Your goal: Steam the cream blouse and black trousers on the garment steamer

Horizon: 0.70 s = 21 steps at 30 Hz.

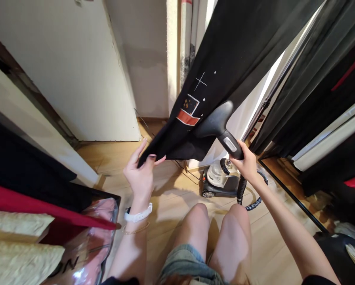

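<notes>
My right hand (245, 161) is wrapped round the handle of a black garment steamer head (219, 122). The steamer head lies against the lower part of a hanging black garment (225, 59), which bears white marks and a small picture with an orange band. At the garment's bottom left corner, my left hand (141, 168) pinches the cloth between thumb and fingers, with some fingers stretched out. On the floor beyond my knees stands the steamer base (220, 180) with a clear water tank. A dark ribbed hose (242, 190) runs up from near it towards my right hand.
Dark clothes hang on a rack (266, 101) at the right. A white door panel (67, 71) stands at the back left. Near my left arm are a red cloth (46, 206) and a pink plastic-wrapped package (102, 233). A thin cable (186, 174) crosses the wooden floor.
</notes>
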Each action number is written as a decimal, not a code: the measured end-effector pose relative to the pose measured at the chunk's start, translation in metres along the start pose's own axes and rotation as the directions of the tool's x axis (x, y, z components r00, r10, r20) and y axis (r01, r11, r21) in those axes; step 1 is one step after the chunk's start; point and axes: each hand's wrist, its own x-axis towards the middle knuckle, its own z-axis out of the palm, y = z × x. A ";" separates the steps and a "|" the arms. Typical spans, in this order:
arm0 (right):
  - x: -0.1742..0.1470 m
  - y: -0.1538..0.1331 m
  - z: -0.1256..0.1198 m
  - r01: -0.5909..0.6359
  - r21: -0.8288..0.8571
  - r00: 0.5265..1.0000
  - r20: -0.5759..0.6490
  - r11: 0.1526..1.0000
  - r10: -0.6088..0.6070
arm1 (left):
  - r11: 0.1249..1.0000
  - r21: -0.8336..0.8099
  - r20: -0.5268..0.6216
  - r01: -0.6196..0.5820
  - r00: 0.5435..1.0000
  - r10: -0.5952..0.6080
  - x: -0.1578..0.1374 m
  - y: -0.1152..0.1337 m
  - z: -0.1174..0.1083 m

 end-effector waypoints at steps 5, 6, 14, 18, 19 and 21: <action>-0.007 0.002 0.001 0.073 -0.072 0.993 0.098 0.995 -0.066 | 0.999 0.045 -0.036 -0.007 0.999 0.009 -0.001 -0.005 0.000; -0.007 0.002 0.000 0.069 -0.082 0.994 0.094 0.994 -0.061 | 0.999 0.035 -0.060 -0.013 0.998 0.016 -0.001 -0.007 0.001; -0.018 -0.003 0.004 0.052 -0.083 0.990 0.133 0.995 -0.041 | 0.999 0.020 -0.138 -0.042 0.989 0.044 0.000 -0.007 0.005; -0.022 -0.004 0.005 0.088 -0.092 0.981 0.181 0.992 -0.070 | 0.999 0.014 -0.129 -0.041 0.991 0.042 0.000 -0.004 0.007; -0.022 -0.004 0.006 0.091 -0.091 0.980 0.183 0.992 -0.073 | 0.999 0.009 -0.127 -0.044 0.991 0.045 0.000 -0.003 0.008; -0.021 -0.004 0.007 0.095 -0.098 0.980 0.187 0.991 -0.076 | 0.999 -0.003 -0.122 -0.050 0.991 0.049 -0.001 -0.002 0.008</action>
